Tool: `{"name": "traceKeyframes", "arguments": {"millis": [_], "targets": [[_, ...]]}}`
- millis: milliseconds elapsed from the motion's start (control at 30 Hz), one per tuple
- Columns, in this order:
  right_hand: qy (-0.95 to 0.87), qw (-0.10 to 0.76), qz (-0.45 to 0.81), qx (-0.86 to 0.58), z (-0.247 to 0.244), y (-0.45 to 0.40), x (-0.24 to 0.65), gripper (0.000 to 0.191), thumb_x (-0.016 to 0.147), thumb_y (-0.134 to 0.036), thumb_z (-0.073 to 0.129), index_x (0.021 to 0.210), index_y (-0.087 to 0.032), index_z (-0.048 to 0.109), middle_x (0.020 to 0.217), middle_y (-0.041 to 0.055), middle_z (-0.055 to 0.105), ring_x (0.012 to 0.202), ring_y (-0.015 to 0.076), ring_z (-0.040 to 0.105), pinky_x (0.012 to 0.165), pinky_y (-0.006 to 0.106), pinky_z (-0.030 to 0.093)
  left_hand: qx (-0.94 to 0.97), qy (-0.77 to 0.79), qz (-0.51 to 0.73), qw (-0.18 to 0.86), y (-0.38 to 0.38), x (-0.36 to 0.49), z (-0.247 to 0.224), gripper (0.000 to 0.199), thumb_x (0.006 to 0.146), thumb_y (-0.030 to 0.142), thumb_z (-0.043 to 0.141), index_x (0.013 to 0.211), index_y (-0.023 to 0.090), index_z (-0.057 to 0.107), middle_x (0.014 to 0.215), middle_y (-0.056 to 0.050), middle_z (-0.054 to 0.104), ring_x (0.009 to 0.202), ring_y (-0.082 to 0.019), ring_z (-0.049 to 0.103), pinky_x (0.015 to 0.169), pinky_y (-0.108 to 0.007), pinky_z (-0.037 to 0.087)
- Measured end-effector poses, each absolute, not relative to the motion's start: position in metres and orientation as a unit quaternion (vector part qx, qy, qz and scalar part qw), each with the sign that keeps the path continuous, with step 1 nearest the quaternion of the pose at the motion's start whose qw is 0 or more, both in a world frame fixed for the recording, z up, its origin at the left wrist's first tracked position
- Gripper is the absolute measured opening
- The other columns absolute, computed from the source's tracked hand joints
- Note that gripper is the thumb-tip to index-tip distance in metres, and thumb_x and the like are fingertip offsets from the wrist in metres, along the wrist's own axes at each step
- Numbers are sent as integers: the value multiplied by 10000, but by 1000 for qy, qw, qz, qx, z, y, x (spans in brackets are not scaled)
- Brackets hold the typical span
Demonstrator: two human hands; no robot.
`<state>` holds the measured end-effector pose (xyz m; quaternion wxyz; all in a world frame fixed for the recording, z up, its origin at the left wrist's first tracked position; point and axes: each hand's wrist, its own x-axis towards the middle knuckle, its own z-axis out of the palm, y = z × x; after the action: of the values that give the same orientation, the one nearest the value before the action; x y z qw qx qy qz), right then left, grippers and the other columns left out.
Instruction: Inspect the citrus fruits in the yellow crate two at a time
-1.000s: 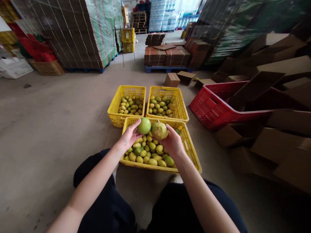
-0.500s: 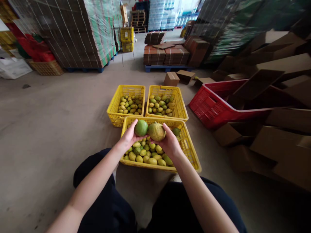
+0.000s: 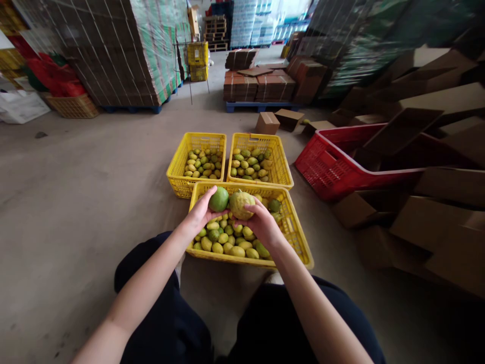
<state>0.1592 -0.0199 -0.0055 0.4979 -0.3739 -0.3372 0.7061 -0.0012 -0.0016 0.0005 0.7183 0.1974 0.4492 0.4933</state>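
My left hand (image 3: 201, 211) grips a smooth, round green citrus fruit (image 3: 219, 199), thumb along its left side. In my right hand (image 3: 262, 218) sits a bumpy yellow-green citrus fruit (image 3: 241, 205), its short stem end turned up. The two fruits are side by side, almost touching. Both are held above the near yellow crate (image 3: 303, 247), which contains many smaller yellow and green lemon-like fruits (image 3: 227, 247). A larger dark green fruit (image 3: 274, 205) lies at that crate's far right. My hands and the held fruits hide part of its contents.
Two more yellow crates, a left one (image 3: 175, 169) and a right one (image 3: 283, 164), stand just beyond with similar fruits. A red crate (image 3: 322, 162) holding cardboard stands right, among loose cardboard boxes (image 3: 435, 222). Flattened cartons lie on a blue pallet (image 3: 261, 107) farther back.
The yellow-green fruit has turned in my right hand, and my right thumb has come over its front. Both fruits have shifted very slightly left.
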Motion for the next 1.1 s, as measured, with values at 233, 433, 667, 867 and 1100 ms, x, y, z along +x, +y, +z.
{"name": "traceKeyframes", "arguments": {"millis": [233, 433, 667, 867, 1100], "targets": [[-333, 501, 707, -372, -6, -20, 158, 291, 584, -228, 590, 874, -228, 617, 797, -4, 648, 671, 181, 591, 534, 311, 522, 196, 453, 498, 713, -2, -1, 0, 240, 787, 358, 649, 925, 163, 624, 991, -91, 683, 967, -221, 637, 754, -332, 583], [-306, 519, 701, -381, -6, -19, 156, 275, 540, -223, 581, 814, -222, 612, 770, -8, 631, 689, 183, 577, 555, 308, 511, 232, 456, 506, 694, -3, 0, -1, 199, 788, 339, 643, 884, 167, 623, 981, -77, 684, 978, -217, 632, 805, -361, 570], [-299, 519, 703, -383, -4, -19, 156, 241, 536, -226, 577, 776, -234, 590, 753, -13, 628, 691, 188, 571, 552, 305, 495, 260, 449, 510, 686, -5, 1, -2, 195, 760, 338, 670, 839, 167, 622, 960, -64, 681, 963, -219, 631, 844, -393, 555], [-300, 516, 705, -382, -6, -19, 156, 234, 562, -233, 579, 795, -232, 602, 766, -13, 628, 704, 188, 576, 580, 315, 498, 265, 446, 516, 682, -5, 1, -1, 203, 742, 337, 687, 831, 168, 618, 963, -60, 674, 969, -218, 622, 860, -404, 546], [-308, 516, 692, -400, -7, -17, 158, 225, 590, -281, 653, 802, -216, 616, 799, 4, 639, 695, 186, 582, 541, 302, 502, 251, 421, 516, 702, -6, 1, 0, 180, 755, 309, 629, 864, 169, 599, 946, -58, 662, 970, -216, 614, 841, -384, 542]]}}
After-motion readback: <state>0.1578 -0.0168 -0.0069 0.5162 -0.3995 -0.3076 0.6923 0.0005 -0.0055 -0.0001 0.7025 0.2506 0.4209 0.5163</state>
